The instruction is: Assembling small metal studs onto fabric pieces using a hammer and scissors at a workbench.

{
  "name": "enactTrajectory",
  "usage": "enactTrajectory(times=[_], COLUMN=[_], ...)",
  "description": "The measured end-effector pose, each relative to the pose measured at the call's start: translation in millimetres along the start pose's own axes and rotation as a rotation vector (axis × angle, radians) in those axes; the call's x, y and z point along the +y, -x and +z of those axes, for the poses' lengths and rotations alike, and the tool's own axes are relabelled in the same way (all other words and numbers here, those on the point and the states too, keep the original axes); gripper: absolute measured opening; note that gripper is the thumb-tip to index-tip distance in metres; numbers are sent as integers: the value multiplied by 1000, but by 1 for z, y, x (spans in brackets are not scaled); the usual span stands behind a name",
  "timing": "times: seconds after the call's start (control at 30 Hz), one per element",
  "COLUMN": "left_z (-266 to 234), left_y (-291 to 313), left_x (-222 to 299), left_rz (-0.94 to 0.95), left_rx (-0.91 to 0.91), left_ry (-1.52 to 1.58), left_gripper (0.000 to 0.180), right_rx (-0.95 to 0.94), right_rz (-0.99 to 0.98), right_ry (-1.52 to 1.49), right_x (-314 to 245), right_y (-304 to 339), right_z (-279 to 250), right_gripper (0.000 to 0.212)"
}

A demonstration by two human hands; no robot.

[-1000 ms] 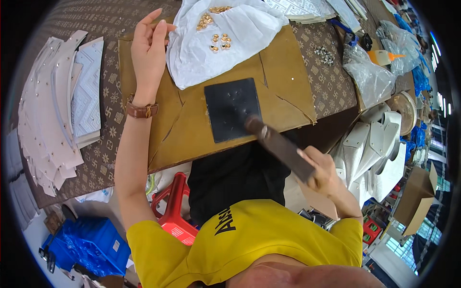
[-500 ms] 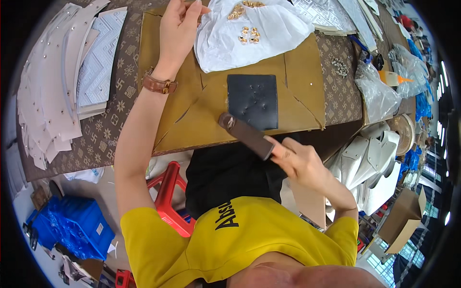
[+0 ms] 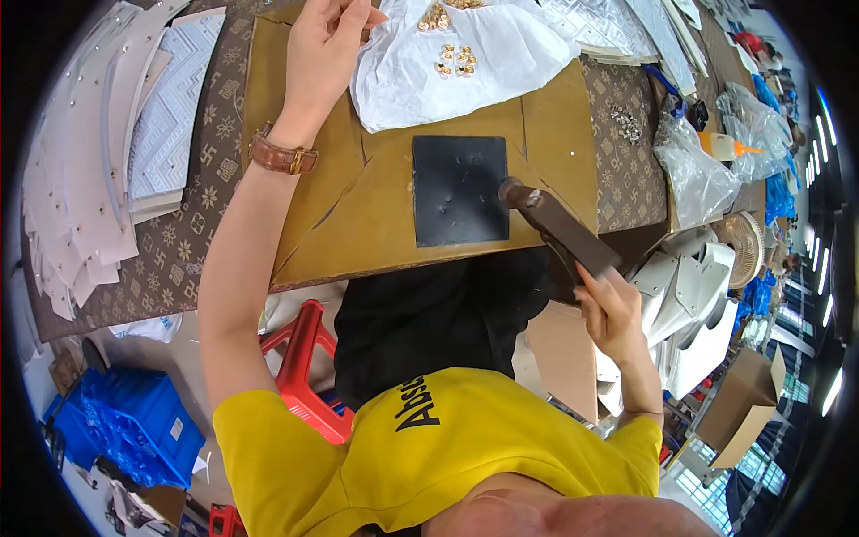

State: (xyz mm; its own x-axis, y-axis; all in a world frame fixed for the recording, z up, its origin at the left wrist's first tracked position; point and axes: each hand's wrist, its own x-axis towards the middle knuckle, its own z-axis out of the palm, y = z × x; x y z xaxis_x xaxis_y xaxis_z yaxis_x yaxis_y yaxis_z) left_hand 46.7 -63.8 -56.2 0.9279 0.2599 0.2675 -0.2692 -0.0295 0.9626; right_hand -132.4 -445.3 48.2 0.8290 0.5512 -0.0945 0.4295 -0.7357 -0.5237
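My right hand [image 3: 613,309] is closed around the handle of a hammer [image 3: 568,228]. The hammer's round face is beside the right edge of a dented black square pad [image 3: 461,201], which lies on a brown board [image 3: 358,206]. At the far left of the board, my left hand [image 3: 331,40] has its fingers curled in beside a crumpled white sheet [image 3: 394,89]. Anything between those fingers is too hidden to make out. Small gold metal pieces [image 3: 455,60] rest in rows on the sheet, with a gold heap [image 3: 438,16] farther back.
Stacked pale panels with studs [image 3: 80,161] cover the table's left side. On the right are small metal bits [image 3: 625,123], a clear plastic bag [image 3: 693,170] and an orange-tipped bottle [image 3: 729,146]. A red stool [image 3: 304,376] and blue crate [image 3: 152,421] stand below.
The hammer has swung right, from the pad's lower left to its right edge, and my right hand has moved right with it. My left hand has stayed by the white sheet.
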Motion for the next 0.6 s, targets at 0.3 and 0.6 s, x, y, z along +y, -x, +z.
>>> enactTrajectory(times=[0.3, 0.6], left_z=[0, 1], left_y=[1, 1], left_x=[6, 3], left_rz=[-38, -5], left_rx=[34, -6], left_ry=[-13, 8], left_gripper=[29, 29], right_rx=[19, 84], right_rz=[-213, -161], right_ry=[-16, -166], right_x=[-25, -11], right_y=[-82, -87], right_z=[28, 38], right_gripper=[46, 52])
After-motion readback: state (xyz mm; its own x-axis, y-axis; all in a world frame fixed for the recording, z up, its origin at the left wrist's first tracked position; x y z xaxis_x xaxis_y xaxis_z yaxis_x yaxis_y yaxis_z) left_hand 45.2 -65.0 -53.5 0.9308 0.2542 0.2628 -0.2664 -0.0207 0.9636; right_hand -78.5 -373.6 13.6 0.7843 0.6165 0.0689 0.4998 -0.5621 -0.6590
